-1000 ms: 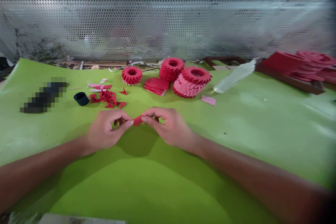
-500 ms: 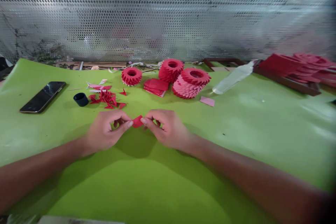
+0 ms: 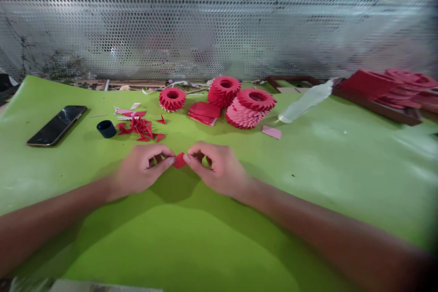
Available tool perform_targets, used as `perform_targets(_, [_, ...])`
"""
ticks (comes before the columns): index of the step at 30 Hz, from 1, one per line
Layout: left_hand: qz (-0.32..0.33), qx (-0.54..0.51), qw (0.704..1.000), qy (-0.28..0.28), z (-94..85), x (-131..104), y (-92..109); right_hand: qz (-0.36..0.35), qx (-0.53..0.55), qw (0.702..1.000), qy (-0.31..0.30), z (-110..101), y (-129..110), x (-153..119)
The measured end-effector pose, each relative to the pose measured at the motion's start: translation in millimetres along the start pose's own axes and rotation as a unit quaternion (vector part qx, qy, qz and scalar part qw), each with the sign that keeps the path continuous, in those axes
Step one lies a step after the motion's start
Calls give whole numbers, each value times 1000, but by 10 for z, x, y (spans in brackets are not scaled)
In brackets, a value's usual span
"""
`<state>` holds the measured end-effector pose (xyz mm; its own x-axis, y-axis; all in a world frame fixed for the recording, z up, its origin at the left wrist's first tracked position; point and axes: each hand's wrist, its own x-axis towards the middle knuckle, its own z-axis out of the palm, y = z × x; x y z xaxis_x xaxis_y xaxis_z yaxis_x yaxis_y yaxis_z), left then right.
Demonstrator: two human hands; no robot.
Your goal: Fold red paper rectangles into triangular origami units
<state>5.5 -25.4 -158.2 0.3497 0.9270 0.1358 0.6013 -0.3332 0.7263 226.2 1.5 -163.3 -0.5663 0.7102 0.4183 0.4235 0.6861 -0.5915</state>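
Observation:
A small piece of red paper (image 3: 179,160) is held between my two hands above the green tabletop. My left hand (image 3: 145,166) pinches its left end between thumb and fingers. At its right end, the thumb and fingertips of my right hand (image 3: 217,166) are closed on it. Beyond my left hand lies a loose heap of folded red paper triangles (image 3: 138,127), with a few white and pink pieces behind. A stack of red paper rectangles (image 3: 204,113) rests farther back, near the middle.
Red ring-shaped paper pieces (image 3: 172,99) and a pink-and-red one (image 3: 249,112) stand at the back. A phone (image 3: 57,125) and a dark round cap (image 3: 106,129) lie left. A clear glue bottle (image 3: 304,100), a pink slip (image 3: 272,132) and a brown tray (image 3: 379,105) with red paper are right.
My hands have come slightly closer together, and less of the red paper shows between them. The other things on the table stay put; the view has shifted slightly.

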Motion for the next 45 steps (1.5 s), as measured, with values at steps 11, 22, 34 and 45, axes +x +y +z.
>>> perform_targets(11, [9, 3, 1000, 18, 14, -22, -26, -46, -74, 995, -55, 23, -99, -46])
perform_targets(22, [143, 68, 987, 10, 4, -56, -53, -79, -68, 995, 0, 11, 10, -19])
perform_targets(34, [205, 213, 951, 88, -18, -28, -88, -152, -211, 964, -64, -47, 173, 41])
perform_targets(45, [251, 312, 916, -23, -27, -90, -67, -154, -219, 945, -187, -167, 109, 69])
